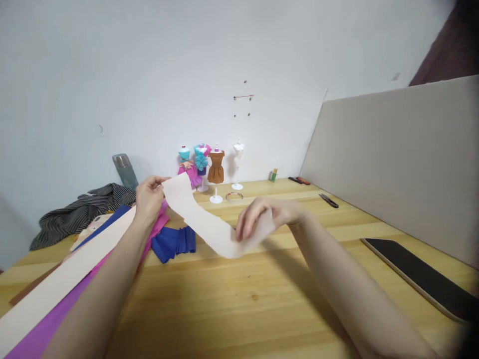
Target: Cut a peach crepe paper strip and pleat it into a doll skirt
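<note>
A pale pink strip [204, 222], fabric or crepe paper, hangs in a sagging curve above the table between my hands. My left hand [147, 199] pinches its upper left end. At the lower right end, the fingers of my right hand [258, 219] are closed on the strip, slightly blurred. Under and beside my left forearm lie long strips: a pale pink one [75, 271], a purple one [56, 319] and some blue. A pleated blue piece [174, 243] rests on the table just right of my left wrist.
Small dress forms stand along the wall, one in a brown dress [216, 167], one white [238, 162]. A bracelet-like ring [234, 197], green spool [274, 174], thread snips [328, 200] and black-topped board [419, 274] lie rightward. Striped cloth [86, 209] and a bottle [125, 170] are left.
</note>
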Demonstrator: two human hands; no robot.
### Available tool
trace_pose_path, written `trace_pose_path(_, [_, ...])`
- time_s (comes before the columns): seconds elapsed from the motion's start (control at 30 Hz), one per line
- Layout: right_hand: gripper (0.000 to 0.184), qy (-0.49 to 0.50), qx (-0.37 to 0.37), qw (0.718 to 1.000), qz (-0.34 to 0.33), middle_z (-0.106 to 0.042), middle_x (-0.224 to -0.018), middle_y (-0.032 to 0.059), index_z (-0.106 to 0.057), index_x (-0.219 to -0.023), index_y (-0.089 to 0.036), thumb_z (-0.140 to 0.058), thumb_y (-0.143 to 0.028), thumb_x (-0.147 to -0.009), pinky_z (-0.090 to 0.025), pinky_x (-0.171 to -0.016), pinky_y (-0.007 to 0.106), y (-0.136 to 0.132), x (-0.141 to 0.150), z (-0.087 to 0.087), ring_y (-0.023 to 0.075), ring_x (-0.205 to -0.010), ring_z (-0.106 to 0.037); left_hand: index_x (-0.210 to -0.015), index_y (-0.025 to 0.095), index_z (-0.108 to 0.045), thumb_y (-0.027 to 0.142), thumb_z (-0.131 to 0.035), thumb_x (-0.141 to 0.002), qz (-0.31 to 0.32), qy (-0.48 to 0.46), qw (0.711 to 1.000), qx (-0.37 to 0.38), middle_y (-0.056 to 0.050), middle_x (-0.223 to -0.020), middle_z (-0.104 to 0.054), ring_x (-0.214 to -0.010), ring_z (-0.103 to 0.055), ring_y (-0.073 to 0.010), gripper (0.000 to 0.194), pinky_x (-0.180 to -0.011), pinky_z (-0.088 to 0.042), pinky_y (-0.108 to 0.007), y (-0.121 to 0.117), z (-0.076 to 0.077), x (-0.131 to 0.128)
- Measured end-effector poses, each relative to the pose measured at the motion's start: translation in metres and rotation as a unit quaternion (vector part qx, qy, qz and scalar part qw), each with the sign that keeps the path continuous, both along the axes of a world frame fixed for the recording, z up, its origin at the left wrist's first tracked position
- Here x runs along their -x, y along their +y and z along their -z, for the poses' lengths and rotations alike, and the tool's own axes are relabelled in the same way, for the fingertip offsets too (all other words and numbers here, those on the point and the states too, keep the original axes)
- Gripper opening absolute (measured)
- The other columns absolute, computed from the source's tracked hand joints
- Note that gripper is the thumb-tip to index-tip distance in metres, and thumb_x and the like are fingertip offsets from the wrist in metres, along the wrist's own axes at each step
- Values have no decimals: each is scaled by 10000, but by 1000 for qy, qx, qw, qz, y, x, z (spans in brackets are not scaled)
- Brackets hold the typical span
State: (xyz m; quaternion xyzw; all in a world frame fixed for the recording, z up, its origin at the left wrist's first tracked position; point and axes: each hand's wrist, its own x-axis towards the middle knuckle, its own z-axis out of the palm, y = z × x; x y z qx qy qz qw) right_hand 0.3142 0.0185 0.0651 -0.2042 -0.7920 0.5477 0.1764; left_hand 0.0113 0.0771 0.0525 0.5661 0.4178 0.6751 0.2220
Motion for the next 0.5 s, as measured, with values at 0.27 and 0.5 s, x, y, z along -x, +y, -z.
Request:
trace_pose_path(0.27, [378, -235, -13, 959, 161, -599, -648, 18, -676, -805, -105, -653, -471, -714, -426, -512, 191, 48, 17, 67, 80, -540, -505, -723, 159, -696, 147, -685, -620, 189, -41, 981, -15, -100, -1092, -696, -1058, -613, -239, 104, -939, -446, -369, -9, 3, -6])
trace_pose_path(0.5, [390, -392, 21, 882, 263, -596, -533, 27, -627, -717, -128, -719, -500, -641, -465, -500, 252, 57, -18, 66, 139, -496, -576, -717, 168, -736, 223, -642, -678, 245, -75, 966, -36, -108, -1075, -704, -1126, -572, -276, 115, -927, -440, -383, -20, -6, -8])
